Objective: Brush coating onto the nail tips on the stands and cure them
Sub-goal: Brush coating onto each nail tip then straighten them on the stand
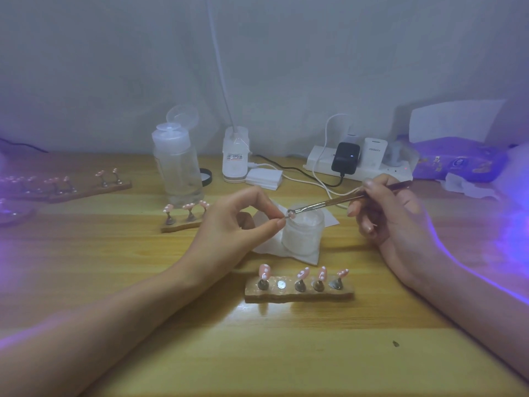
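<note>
The left hand is pinching one nail tip between thumb and forefinger, holding it up just over the open jar. The right hand is gripping the brush like a pen, fingers curled round the handle, bristles meeting the tip. This is looking like the coating stroke itself. The piece is tiny, and I'm judging it almost weightless: thin stiff plastic, glossy and slippery once wet. So the hold wants to be on the little peg under it, never on the painted face. That is where the fingers seem to be sitting, though it's too small to be sure. Light pressure only here; a hard squeeze could flick it away. Below, the near stand is carrying four pink tips, with one bare metal disc waiting between the first and second. The jar is sitting on a tissue on the wooden table.
</note>
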A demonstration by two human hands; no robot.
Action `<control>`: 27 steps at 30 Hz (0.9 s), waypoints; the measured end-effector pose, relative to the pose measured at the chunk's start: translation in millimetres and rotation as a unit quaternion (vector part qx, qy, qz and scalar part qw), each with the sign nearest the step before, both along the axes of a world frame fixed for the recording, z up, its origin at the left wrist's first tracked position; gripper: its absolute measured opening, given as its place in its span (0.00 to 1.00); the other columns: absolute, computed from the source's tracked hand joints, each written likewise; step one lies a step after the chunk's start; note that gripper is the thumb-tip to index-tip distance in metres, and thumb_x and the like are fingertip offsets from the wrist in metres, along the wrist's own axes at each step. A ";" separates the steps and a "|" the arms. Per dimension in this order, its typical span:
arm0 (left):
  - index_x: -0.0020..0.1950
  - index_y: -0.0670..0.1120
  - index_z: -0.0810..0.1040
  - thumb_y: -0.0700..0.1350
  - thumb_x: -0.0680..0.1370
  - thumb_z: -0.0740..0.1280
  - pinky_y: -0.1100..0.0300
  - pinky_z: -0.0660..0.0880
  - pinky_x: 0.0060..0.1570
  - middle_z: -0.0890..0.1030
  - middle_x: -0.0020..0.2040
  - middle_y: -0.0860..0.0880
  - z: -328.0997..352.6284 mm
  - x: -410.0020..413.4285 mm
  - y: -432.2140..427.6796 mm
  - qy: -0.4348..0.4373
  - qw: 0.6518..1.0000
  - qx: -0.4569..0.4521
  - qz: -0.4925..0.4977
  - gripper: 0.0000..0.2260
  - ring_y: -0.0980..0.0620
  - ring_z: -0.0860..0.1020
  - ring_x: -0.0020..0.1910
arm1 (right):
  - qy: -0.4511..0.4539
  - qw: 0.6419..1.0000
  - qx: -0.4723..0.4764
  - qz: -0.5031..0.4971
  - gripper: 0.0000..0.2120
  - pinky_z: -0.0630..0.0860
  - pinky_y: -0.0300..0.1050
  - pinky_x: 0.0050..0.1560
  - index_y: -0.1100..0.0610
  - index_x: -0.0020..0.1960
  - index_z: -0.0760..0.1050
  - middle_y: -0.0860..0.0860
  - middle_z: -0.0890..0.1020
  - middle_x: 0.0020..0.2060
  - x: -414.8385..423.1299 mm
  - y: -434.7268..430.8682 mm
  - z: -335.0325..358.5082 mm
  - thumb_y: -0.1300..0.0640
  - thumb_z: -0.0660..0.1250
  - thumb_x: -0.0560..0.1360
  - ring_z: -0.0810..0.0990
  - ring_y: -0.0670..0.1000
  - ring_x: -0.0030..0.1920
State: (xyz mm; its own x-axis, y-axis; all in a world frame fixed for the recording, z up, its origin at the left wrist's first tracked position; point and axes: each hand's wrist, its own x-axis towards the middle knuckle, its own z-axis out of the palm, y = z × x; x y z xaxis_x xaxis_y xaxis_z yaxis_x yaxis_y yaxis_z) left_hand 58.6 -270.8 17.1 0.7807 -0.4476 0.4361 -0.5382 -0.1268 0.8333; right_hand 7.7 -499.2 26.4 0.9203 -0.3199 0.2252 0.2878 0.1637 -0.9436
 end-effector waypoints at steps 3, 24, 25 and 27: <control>0.41 0.43 0.79 0.38 0.76 0.74 0.74 0.62 0.27 0.77 0.29 0.65 -0.3 -0.3 -0.3 -0.007 1.000 0.007 0.001 0.06 0.60 0.63 0.23 | 0.011 1.000 0.019 -0.017 0.13 0.64 0.34 0.23 0.54 0.38 0.70 0.52 0.79 0.27 0.0 -1.2 0.5 0.59 0.60 0.82 0.67 0.46 0.21; 0.40 0.43 0.77 0.38 0.77 0.72 0.74 0.61 0.26 0.75 0.27 0.64 2.3 -1.8 -1.7 0.024 1.000 0.006 -0.010 0.07 0.61 0.63 0.22 | -0.003 1.000 -0.008 0.005 0.15 0.56 0.37 0.23 0.50 0.36 0.73 0.52 0.81 0.29 -0.9 0.2 0.2 0.57 0.61 0.81 0.66 0.45 0.21; 0.40 0.43 0.77 0.37 0.77 0.72 0.74 0.61 0.26 0.75 0.27 0.63 2.4 -2.1 -1.6 0.028 1.000 0.002 -0.012 0.07 0.61 0.63 0.23 | 0.004 1.000 -0.011 0.002 0.15 0.56 0.37 0.23 0.51 0.36 0.72 0.53 0.81 0.29 -0.7 0.4 0.3 0.57 0.61 0.81 0.66 0.45 0.21; 0.41 0.41 0.77 0.37 0.77 0.72 0.74 0.60 0.26 0.74 0.26 0.63 3.0 -2.6 -1.8 0.029 0.999 0.002 -0.016 0.07 0.61 0.62 0.22 | 0.014 1.000 0.009 -0.011 0.15 0.58 0.34 0.22 0.53 0.36 0.71 0.53 0.80 0.28 -0.4 -0.6 0.3 0.59 0.61 0.82 0.64 0.45 0.20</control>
State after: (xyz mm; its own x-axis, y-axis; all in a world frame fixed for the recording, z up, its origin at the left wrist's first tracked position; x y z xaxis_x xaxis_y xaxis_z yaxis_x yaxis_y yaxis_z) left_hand 56.0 -272.7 20.1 0.7900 -0.4738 0.3890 -0.4929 -0.1136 0.8627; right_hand 7.4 -499.8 26.7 0.9191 -0.3435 0.1928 0.2645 0.1754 -0.9483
